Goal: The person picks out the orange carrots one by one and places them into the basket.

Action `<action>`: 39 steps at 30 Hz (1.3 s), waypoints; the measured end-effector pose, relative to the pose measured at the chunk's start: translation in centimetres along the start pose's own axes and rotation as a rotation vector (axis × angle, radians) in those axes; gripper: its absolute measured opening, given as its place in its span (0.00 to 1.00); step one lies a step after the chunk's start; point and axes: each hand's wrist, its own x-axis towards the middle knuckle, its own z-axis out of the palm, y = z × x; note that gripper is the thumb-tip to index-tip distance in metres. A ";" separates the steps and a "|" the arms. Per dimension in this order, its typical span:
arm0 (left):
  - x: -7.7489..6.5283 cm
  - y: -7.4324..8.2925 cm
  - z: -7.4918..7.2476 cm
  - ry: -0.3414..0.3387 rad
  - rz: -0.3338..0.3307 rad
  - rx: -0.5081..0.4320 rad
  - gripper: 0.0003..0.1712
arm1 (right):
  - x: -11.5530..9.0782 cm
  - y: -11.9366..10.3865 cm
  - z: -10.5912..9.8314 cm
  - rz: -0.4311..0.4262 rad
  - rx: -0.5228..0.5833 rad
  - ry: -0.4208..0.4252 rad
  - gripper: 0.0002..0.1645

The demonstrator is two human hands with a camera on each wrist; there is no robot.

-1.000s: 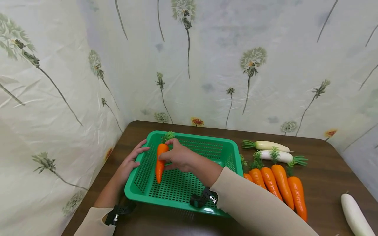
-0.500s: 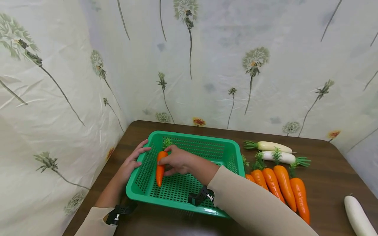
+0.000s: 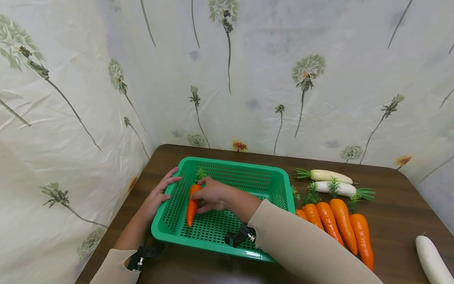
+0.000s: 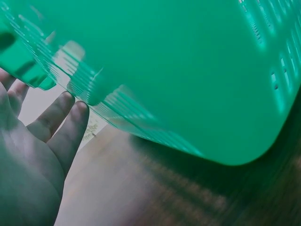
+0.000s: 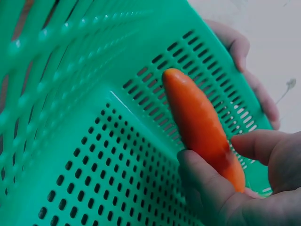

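Note:
An orange carrot point(image 3: 192, 205) with a green leafy top point(image 3: 201, 174) is inside the green plastic basket point(image 3: 227, 247), near its left wall. My right hand point(image 3: 213, 195) reaches in and holds the carrot between thumb and fingers. The right wrist view shows the carrot point(image 5: 195, 115) slanting along the basket's slotted wall, its narrow tip away from the hand. My left hand point(image 3: 156, 195) rests at the basket's left rim. In the left wrist view that hand's fingers point(image 4: 68, 136) look fairly straight, their tips at the basket's outer side.
Several more carrots point(image 3: 342, 225) lie side by side just right of the basket. Behind them are two white radishes, a pale yellowish one point(image 3: 331, 176) and a whiter one point(image 3: 335, 188). Another white radish point(image 3: 433, 258) lies at the far right. A floral sheet point(image 3: 255, 79) hangs behind the brown table point(image 3: 393, 205).
The carrot has gone lower into the basket, its leafy top dropping from the back rim's height to inside. My right hand came down with it; the left hand stays at the rim.

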 end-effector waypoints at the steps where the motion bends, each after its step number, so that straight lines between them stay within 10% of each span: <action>1: 0.0 0.0 0.0 0.003 -0.004 0.001 0.36 | 0.0 0.0 0.0 0.001 0.001 -0.002 0.37; 39: -0.2 0.1 0.2 0.004 0.002 -0.023 0.36 | -1.7 -1.1 -0.4 -0.050 -0.053 -0.022 0.39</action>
